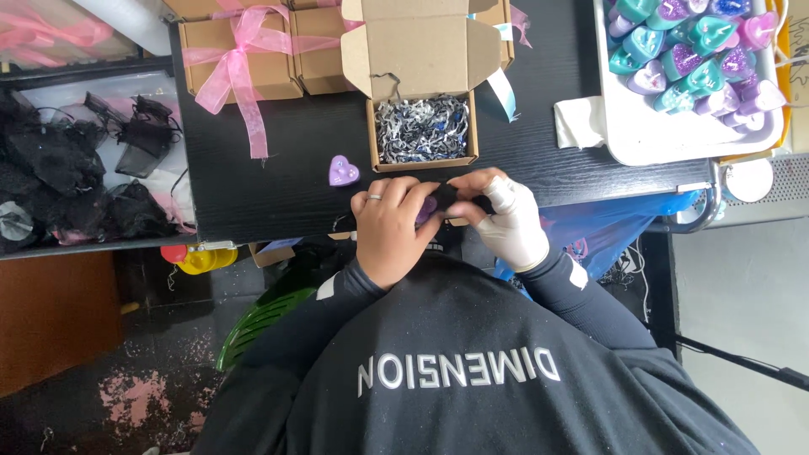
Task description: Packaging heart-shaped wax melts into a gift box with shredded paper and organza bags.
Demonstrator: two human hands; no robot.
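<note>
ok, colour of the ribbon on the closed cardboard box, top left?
Sheer pink ribbon, tied in a bow around the brown closed cardboard box; clearest in the head view.

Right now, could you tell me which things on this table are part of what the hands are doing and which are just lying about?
In hand:
- left hand and right hand around a small black pouch with a purple piece showing
- open cardboard box of shredded filler
- purple heart candle

Lying about:
- ribboned boxes
- white tray of heart candles
- black pouches on the side shelf
</note>
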